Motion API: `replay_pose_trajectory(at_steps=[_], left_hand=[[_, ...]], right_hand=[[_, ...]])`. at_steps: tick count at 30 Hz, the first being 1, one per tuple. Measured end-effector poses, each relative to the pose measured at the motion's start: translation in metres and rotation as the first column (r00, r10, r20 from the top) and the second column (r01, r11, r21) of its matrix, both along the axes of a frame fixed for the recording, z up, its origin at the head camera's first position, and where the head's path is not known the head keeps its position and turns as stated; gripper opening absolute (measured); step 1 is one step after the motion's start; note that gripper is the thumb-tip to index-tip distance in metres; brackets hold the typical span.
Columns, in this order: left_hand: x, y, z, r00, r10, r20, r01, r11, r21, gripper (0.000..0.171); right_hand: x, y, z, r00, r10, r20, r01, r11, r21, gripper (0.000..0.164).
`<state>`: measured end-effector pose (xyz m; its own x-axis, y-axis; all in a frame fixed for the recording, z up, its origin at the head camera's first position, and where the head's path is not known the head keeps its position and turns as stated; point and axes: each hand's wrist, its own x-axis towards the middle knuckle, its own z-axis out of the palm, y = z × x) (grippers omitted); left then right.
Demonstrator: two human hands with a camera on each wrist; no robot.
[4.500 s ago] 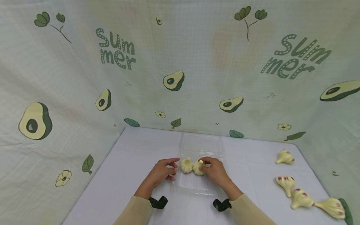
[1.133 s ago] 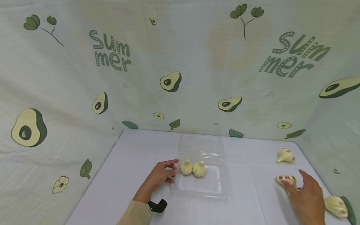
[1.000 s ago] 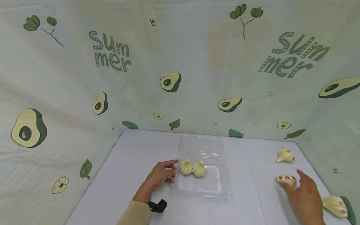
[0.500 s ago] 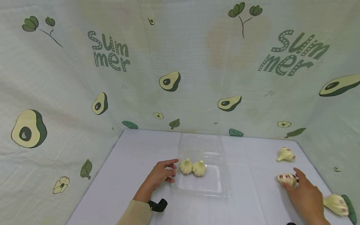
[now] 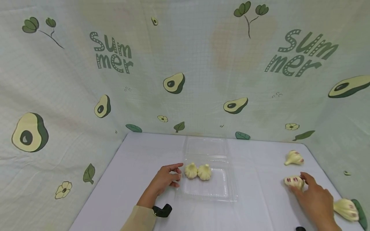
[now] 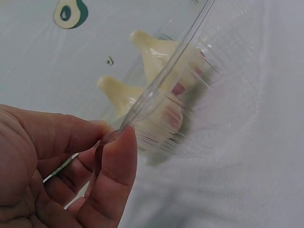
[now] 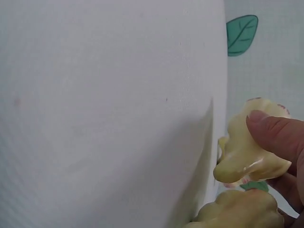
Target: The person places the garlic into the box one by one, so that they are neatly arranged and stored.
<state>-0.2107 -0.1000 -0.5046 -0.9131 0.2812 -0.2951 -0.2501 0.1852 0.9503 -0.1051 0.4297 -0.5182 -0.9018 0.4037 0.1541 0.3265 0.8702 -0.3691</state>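
Note:
A clear plastic clamshell container [image 5: 231, 179] lies with its lid laid back, and two garlic bulbs [image 5: 191, 171] stand side by side at its left end. My left hand [image 5: 167, 177] pinches the container's rim between thumb and finger, as the left wrist view shows. Far to the right, my right hand [image 5: 315, 200] grips a garlic bulb [image 7: 244, 147] with purple marks, thumb across its side. Another garlic bulb [image 7: 242, 211] is close below it in the right wrist view; the hand hides it in the head view.
A garlic bulb [image 5: 294, 158] lies further back on the right. One more garlic bulb [image 5: 346, 209] is at the table's right edge. The white table [image 5: 144, 154] is bounded by a printed cloth [image 5: 202, 64] behind and at both sides.
My right hand has left the second bulb in the container and moved right to the loose bulbs, where its thumb and fingers have closed on one. My left hand has stayed at the container.

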Motion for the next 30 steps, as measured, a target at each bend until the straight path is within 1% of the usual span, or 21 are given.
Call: replay_pose_trajectory(at_steps=[4, 6, 12, 15, 16, 19, 21, 23, 25, 28, 30], left_hand=[[0.000, 0.000, -0.001, 1.000, 0.004, 0.000, -0.004, 1.000, -0.010, 0.058], [0.000, 0.000, -0.001, 1.000, 0.006, -0.001, -0.006, 1.000, -0.016, 0.058], [0.000, 0.000, -0.002, 1.000, 0.003, -0.006, -0.004, 1.000, -0.011, 0.059], [0.000, 0.000, -0.002, 1.000, 0.004, -0.005, -0.004, 1.000, -0.008, 0.059], [0.000, 0.000, -0.002, 1.000, 0.005, -0.005, -0.005, 1.000, -0.009, 0.059], [0.001, 0.000, -0.002, 1.000, 0.006, -0.008, -0.006, 1.000, -0.011, 0.059], [0.001, 0.000, -0.002, 1.000, 0.006, -0.011, -0.006, 1.000, -0.015, 0.060], [0.002, 0.000, -0.001, 1.000, 0.006, -0.013, -0.006, 1.000, -0.014, 0.060], [0.002, 0.000, -0.001, 1.000, 0.006, -0.013, -0.006, 1.000, -0.011, 0.059], [0.002, 0.000, -0.001, 1.000, 0.006, -0.011, -0.006, 1.000, -0.005, 0.059], [0.001, 0.001, 0.000, 1.000, 0.004, -0.013, -0.004, 1.000, -0.008, 0.059]], right_hand=[[-0.001, -0.001, 0.005, 0.997, -0.049, 0.059, 0.054, 0.996, -0.074, 0.073], [-0.002, -0.002, 0.006, 0.996, -0.063, 0.067, 0.070, 0.993, -0.100, 0.074], [-0.003, -0.005, 0.010, 0.995, -0.101, -0.022, 0.096, 0.983, -0.155, 0.075], [-0.005, -0.011, 0.014, 0.989, -0.142, -0.035, 0.132, 0.967, -0.219, 0.079], [-0.006, -0.013, 0.016, 0.988, -0.150, -0.047, 0.135, 0.963, -0.234, 0.078], [-0.008, -0.021, 0.021, 0.983, -0.161, -0.092, 0.127, 0.946, -0.299, 0.075], [-0.010, -0.028, 0.024, 0.979, -0.149, -0.139, 0.096, 0.938, -0.334, 0.072], [-0.012, -0.034, 0.027, 0.975, -0.147, -0.169, 0.076, 0.928, -0.366, 0.071], [-0.016, -0.042, 0.029, 0.972, -0.149, -0.179, 0.067, 0.916, -0.396, 0.072], [-0.022, -0.052, 0.033, 0.968, -0.167, -0.188, 0.067, 0.891, -0.449, 0.072], [-0.026, -0.058, 0.034, 0.964, -0.170, -0.206, 0.050, 0.873, -0.486, 0.072]])
